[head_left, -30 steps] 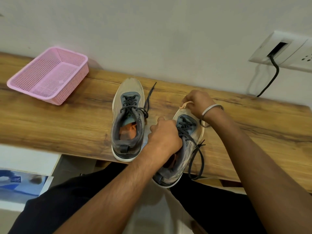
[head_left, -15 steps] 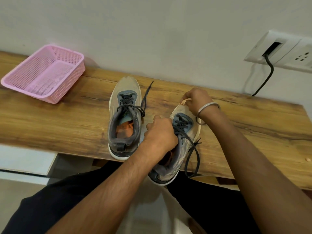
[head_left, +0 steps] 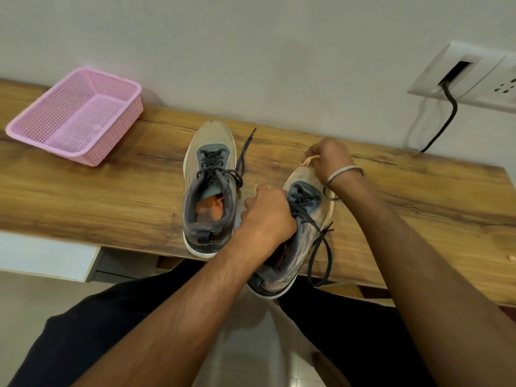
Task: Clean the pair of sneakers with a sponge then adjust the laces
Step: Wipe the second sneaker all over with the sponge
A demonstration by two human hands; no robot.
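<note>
**Now: both hands on the right sneaker**

Head view: two sneakers sit on a wooden table (head_left: 83,196), toes toward the far wall; left sneaker (head_left: 209,188) stands alone, laces loose, one lace end trailing on the wood to its right; right sneaker (head_left: 304,236) lies near the table's near edge, heel overhanging it; left hand (head_left: 268,216) has fingers curled round the collar and tongue area of the right sneaker; right hand (head_left: 329,157), metal bangle (head_left: 346,173) on the wrist, pinches a small peach-coloured sponge (head_left: 308,160) at that sneaker's toe; loose dark lace (head_left: 321,255) loops off its right side; pink basket (head_left: 75,115) far left; wall socket (head_left: 469,76) with black cable far right.
</note>
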